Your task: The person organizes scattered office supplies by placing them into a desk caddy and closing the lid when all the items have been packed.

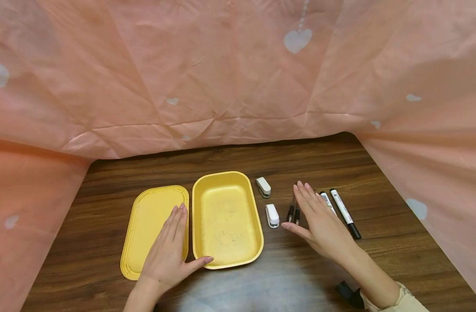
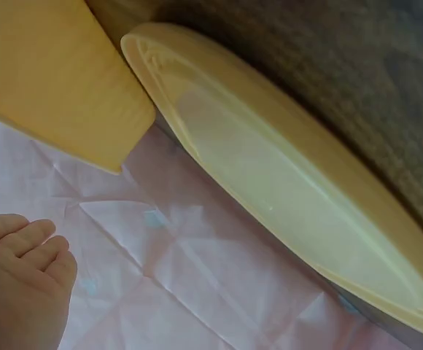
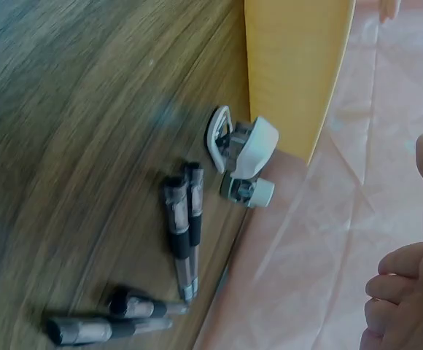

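Observation:
My left hand (image 1: 169, 249) hovers over the yellow lid (image 1: 150, 229), fingers straight and thumb stretched toward the near corner of the yellow box (image 1: 228, 216). It grips nothing; in the left wrist view the lid (image 2: 284, 197) lies apart from the fingers. My right hand (image 1: 325, 223), palm down and fingers extended, hangs above two black-gripped pens (image 1: 291, 212), partly covering them. Beside it lie two white markers with black caps, one marker (image 1: 343, 209) in full sight and the other marker (image 1: 327, 199) half hidden. The right wrist view shows this hand (image 3: 408, 292) raised off the table, holding nothing.
A white stapler (image 1: 272, 216) stands just right of the box, with a second stapler (image 1: 263, 187) farther back. The wooden table (image 1: 300, 156) meets a pink curtain (image 1: 238, 78) at the back and both sides. A black object (image 1: 349, 294) lies near the right sleeve.

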Demonstrator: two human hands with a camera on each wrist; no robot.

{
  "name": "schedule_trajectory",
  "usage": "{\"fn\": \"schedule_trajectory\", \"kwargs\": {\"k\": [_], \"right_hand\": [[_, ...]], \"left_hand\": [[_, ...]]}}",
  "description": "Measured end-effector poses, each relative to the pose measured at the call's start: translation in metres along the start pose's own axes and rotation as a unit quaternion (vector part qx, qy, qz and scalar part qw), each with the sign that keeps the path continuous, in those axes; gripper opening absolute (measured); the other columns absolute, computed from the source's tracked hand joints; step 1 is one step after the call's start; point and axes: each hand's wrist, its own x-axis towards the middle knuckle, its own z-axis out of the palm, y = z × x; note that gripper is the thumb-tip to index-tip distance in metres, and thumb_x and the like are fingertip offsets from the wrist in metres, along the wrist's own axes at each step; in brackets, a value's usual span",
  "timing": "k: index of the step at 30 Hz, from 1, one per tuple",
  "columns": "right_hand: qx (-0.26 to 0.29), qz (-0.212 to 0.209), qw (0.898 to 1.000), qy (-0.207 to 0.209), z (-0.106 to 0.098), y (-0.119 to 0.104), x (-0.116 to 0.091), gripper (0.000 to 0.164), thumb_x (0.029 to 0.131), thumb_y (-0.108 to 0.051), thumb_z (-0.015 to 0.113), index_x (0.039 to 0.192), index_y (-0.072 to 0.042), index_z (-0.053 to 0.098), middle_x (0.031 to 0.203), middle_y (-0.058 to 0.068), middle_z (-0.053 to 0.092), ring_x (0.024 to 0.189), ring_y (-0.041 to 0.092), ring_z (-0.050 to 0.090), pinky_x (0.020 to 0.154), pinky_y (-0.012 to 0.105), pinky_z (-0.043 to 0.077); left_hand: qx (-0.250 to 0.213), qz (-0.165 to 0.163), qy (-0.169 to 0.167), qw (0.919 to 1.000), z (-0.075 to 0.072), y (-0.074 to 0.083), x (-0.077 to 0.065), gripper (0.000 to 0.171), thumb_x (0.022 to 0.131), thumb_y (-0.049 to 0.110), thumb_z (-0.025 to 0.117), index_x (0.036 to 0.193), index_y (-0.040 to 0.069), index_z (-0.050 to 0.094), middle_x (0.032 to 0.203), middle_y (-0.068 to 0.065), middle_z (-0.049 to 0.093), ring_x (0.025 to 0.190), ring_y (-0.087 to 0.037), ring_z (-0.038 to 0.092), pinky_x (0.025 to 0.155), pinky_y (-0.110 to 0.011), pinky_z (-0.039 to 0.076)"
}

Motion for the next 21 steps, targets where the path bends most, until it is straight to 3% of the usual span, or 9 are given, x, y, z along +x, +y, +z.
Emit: {"fn": "schedule_trajectory", "kwargs": {"k": [4, 11, 17, 21], "right_hand": [[0.015, 0.006, 1.000, 0.005, -0.003, 0.007, -0.002, 0.091, 0.089, -0.054, 0.059, 0.154, -0.003, 0.021, 0.160, 0.019, 0.022, 0.150, 0.032, 0.017, 0.124, 0.046, 0.013], [0.049, 0.007, 0.998, 0.050, -0.008, 0.018, -0.008, 0.087, 0.088, -0.043, 0.067, 0.150, 0.002, 0.028, 0.156, 0.024, 0.029, 0.148, 0.035, 0.023, 0.124, 0.046, 0.016], [0.056, 0.018, 0.996, 0.071, -0.011, 0.033, -0.016, 0.088, 0.087, -0.038, 0.069, 0.151, 0.002, 0.024, 0.155, 0.027, 0.028, 0.147, 0.037, 0.023, 0.124, 0.043, 0.016], [0.057, 0.040, 0.994, 0.086, -0.009, 0.052, -0.021, 0.087, 0.088, -0.036, 0.069, 0.151, 0.003, 0.024, 0.153, 0.030, 0.029, 0.145, 0.041, 0.026, 0.119, 0.053, 0.022]], "left_hand": [[-0.004, -0.001, -0.009, 1.0000, 0.003, 0.001, -0.001, 0.124, 0.069, 0.077, 0.065, 0.155, 0.003, 0.015, 0.162, -0.012, 0.018, 0.150, -0.027, 0.019, 0.119, -0.012, -0.008], [-0.008, -0.005, -0.019, 0.9998, 0.007, 0.002, -0.002, 0.128, 0.066, 0.080, 0.065, 0.155, 0.002, 0.016, 0.161, -0.014, 0.021, 0.149, -0.028, 0.021, 0.118, -0.010, -0.008], [-0.015, -0.006, -0.030, 0.9994, 0.009, 0.004, -0.002, 0.128, 0.065, 0.081, 0.064, 0.155, 0.004, 0.015, 0.161, -0.013, 0.023, 0.149, -0.028, 0.023, 0.118, -0.010, -0.008], [-0.017, -0.005, -0.033, 0.9993, 0.012, 0.004, -0.003, 0.128, 0.065, 0.083, 0.062, 0.155, 0.003, 0.016, 0.161, -0.013, 0.023, 0.149, -0.027, 0.023, 0.119, -0.011, -0.006]]}}
